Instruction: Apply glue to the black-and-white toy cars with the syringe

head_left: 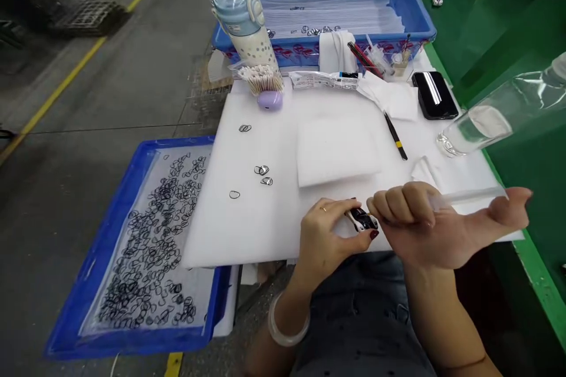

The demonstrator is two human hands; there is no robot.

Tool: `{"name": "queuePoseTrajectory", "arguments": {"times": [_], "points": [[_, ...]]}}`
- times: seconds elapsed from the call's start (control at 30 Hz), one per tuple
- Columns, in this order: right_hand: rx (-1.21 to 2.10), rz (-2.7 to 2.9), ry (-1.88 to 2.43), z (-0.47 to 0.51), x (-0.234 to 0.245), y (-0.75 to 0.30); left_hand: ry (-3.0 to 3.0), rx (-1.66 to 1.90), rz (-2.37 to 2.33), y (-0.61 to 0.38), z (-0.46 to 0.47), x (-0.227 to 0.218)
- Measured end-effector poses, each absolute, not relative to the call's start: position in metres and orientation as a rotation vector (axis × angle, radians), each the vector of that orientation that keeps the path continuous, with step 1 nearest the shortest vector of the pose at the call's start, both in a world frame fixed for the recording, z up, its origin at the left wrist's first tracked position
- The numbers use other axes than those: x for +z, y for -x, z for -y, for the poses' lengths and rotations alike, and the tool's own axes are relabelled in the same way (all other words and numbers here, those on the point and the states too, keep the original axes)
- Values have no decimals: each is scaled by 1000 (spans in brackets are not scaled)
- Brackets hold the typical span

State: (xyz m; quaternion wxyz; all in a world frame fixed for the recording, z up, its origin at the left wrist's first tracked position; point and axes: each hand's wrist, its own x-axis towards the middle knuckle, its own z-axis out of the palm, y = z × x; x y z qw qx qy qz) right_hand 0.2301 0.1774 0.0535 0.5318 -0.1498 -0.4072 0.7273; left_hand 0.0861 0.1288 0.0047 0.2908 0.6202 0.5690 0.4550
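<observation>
The left hand (325, 238) pinches a small black-and-white part (362, 220); the right hand (435, 235), close by, holds what seems a clear tube (475, 194). Black loops (165, 188) crowd the blue tray (104, 253) beside the board (212, 235).

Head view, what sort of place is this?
Probably a factory workstation: a blue tray holding many small dark loops, a yellow floor line, and a white work surface with cotton swabs.

This looks like a factory workshop: a yellow line (75, 73) crosses the grey floor (145, 82), and a blue tray (101, 247) of many small rings (150, 247) sits beside a white worktable (212, 224).
</observation>
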Motion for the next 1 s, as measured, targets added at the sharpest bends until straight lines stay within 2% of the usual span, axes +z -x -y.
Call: {"name": "queuePoseTrajectory", "arguments": {"times": [1.0], "points": [[1616,1071,504,-174,55,-218,-1677,1205,-1546,-86,-128,4]]}}
